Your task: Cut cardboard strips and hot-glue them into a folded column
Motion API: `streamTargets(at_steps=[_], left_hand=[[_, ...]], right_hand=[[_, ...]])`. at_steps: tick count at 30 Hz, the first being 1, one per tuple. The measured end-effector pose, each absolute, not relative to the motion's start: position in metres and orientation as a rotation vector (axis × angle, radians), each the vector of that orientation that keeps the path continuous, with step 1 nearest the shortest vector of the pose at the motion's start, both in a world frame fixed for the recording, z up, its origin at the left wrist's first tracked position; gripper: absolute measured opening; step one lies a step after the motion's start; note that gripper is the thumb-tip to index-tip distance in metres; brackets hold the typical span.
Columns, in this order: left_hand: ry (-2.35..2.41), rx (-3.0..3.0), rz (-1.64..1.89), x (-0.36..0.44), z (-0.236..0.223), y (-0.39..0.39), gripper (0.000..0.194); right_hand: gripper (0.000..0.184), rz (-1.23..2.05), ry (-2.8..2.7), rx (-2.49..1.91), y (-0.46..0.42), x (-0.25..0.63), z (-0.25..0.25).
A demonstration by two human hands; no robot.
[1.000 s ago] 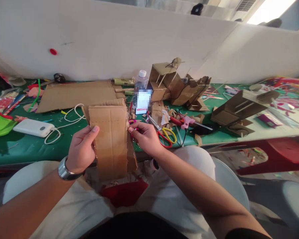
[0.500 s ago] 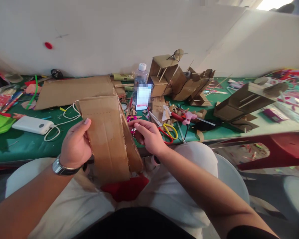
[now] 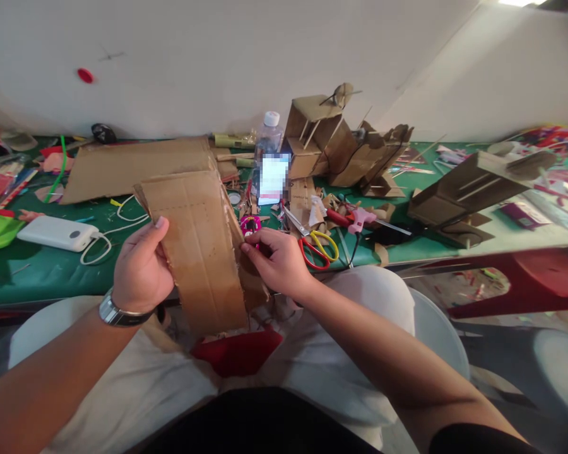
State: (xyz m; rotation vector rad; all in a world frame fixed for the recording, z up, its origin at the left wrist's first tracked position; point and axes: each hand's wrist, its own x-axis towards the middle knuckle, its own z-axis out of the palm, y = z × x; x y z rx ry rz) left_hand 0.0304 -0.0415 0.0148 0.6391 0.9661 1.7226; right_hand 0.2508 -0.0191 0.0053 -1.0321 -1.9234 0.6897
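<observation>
A folded piece of brown cardboard (image 3: 201, 252) hangs over my lap, its cut edges rough and frayed. My left hand (image 3: 144, 268) grips its left edge, thumb on the front face and fingers hidden behind. At the right edge, my right hand (image 3: 279, 260) pinches the cardboard between thumb and forefinger. Just beyond that hand lie scissors (image 3: 318, 247) with one red and one yellow handle. A pink roll-shaped item (image 3: 250, 224) sits behind my right fingertips.
A larger cardboard sheet (image 3: 137, 167) lies behind on the green table (image 3: 9, 277). Also there are a white power bank (image 3: 57, 234) with a cable, a lit phone (image 3: 272, 178), a bottle (image 3: 269, 135), a pink glue gun (image 3: 362, 219) and cardboard models (image 3: 468, 189).
My right hand has come onto the cardboard's right edge and now pinches it. The cardboard's rear flap has swung in slightly. My left hand keeps its hold.
</observation>
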Motion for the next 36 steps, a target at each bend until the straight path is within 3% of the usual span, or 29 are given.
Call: streamTargets(at_steps=[18,31,36], left_hand=[[0.969,0.868,1.937,0.036,0.018,-0.057,0.005],[1.035,0.718,1.804,0.034,0.04,-0.062,0.009],[1.042,0.759,1.761,0.035,0.046,-0.062,0.019]], right_hand=[[0.015,0.525,-1.909,-0.907,-0.025,0.245,0.006],[0.011,0.555,-2.096,-0.788,-0.027,0.262,0.021],[0.01,0.545,-2.136,-0.787,-0.026,0.263,0.019]])
